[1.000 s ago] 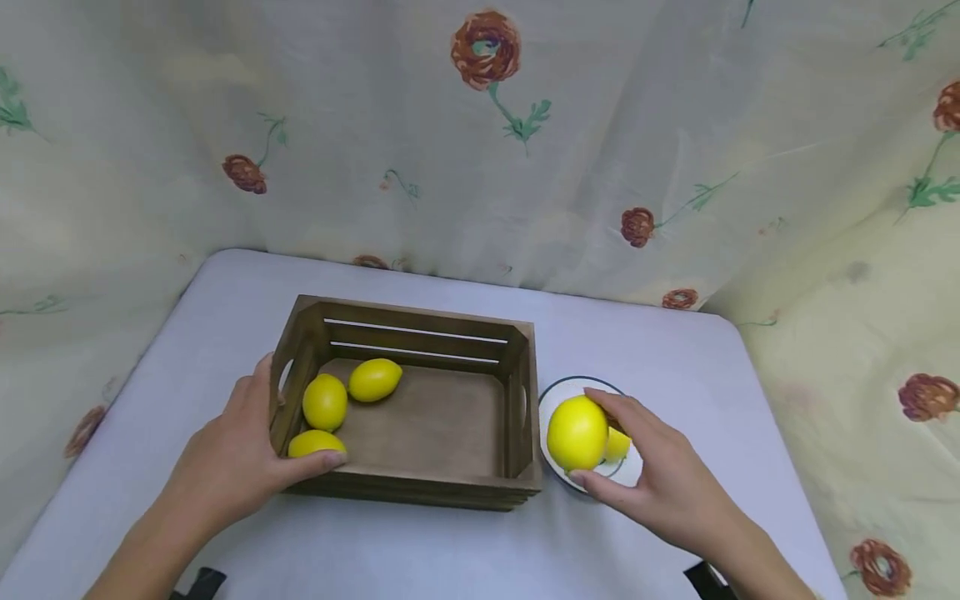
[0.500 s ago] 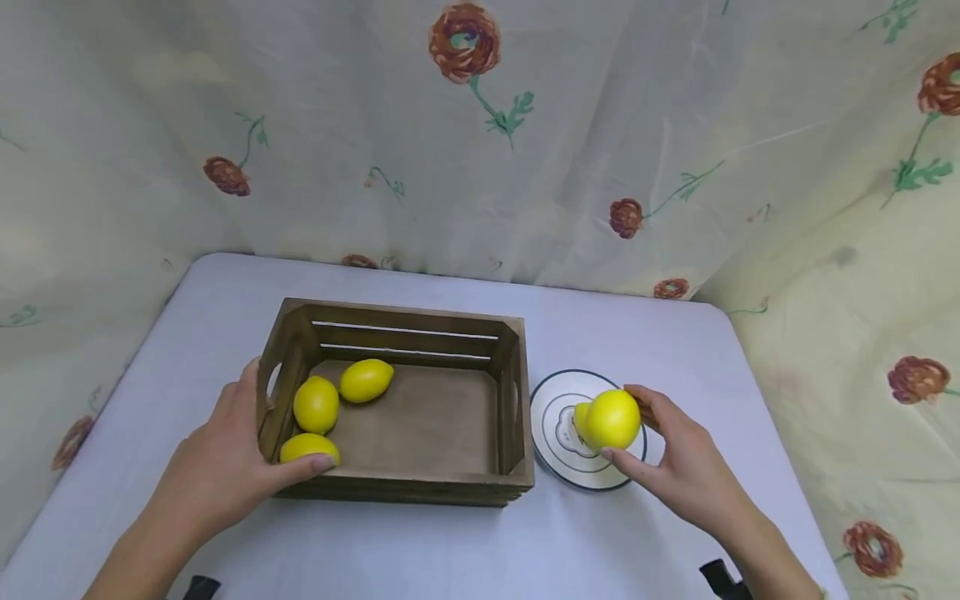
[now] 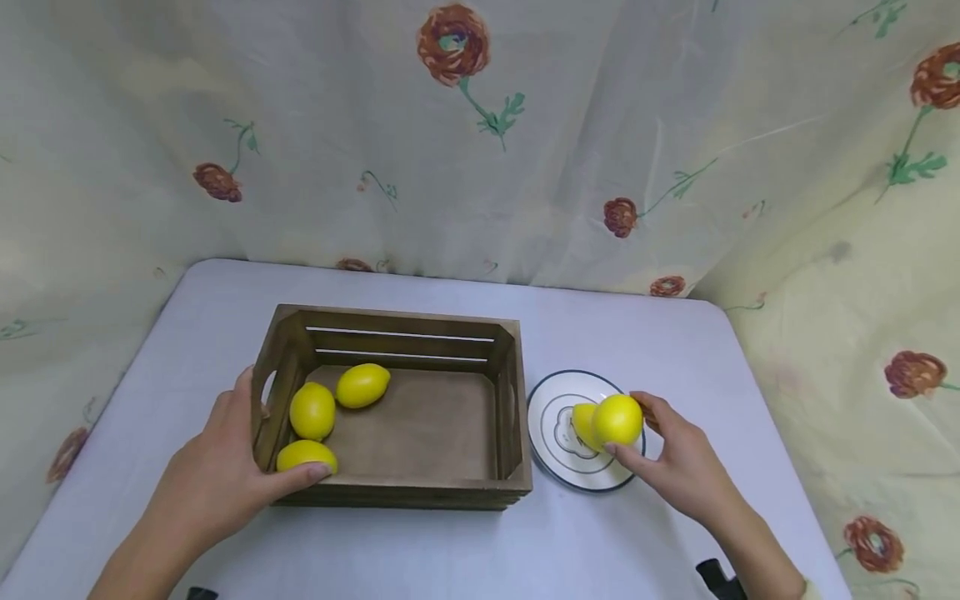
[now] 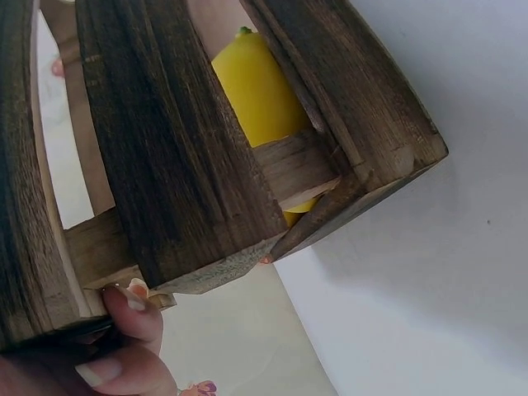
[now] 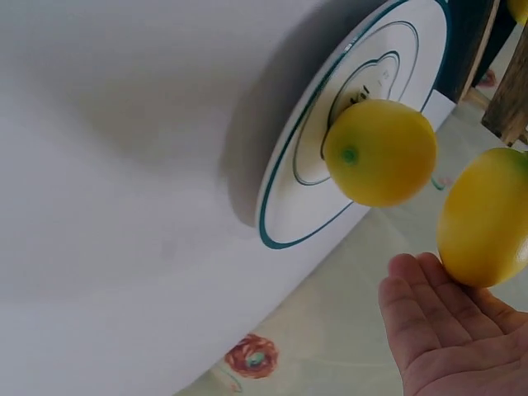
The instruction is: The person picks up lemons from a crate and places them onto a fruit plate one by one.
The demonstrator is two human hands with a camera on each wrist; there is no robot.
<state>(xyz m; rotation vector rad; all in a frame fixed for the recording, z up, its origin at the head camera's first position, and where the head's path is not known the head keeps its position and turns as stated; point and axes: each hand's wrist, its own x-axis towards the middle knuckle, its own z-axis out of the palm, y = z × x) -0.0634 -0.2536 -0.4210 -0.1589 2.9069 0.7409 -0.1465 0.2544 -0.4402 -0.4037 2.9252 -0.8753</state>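
Observation:
My left hand (image 3: 213, 467) grips the left end of a brown wooden crate (image 3: 420, 483), its thumb over the front rim beside a lemon (image 3: 306, 456). In the left wrist view, fingertips (image 4: 132, 309) curl at the crate's end slats (image 4: 173, 148). Two more lemons lie in the crate's left half, one upright-looking lemon (image 3: 312, 412) and a sideways lemon (image 3: 363, 386). My right hand (image 3: 678, 462) pinches a lemon (image 3: 618, 419) between thumb and fingers, above a white plate (image 3: 555, 462). Behind it another lemon (image 5: 379, 153) rests on the plate, partly hidden in the head view.
A white-covered table (image 3: 390, 550) carries the crate and plate, which stand close side by side. Flower-patterned curtain (image 3: 337, 125) hangs behind the table and along its sides. Dark camera mounts (image 3: 720, 579) show near the wrists.
My right hand and its lemon have shifted right over the plate, uncovering more of the plate's left side. The left hand keeps hold of the crate. The head view has drifted slightly.

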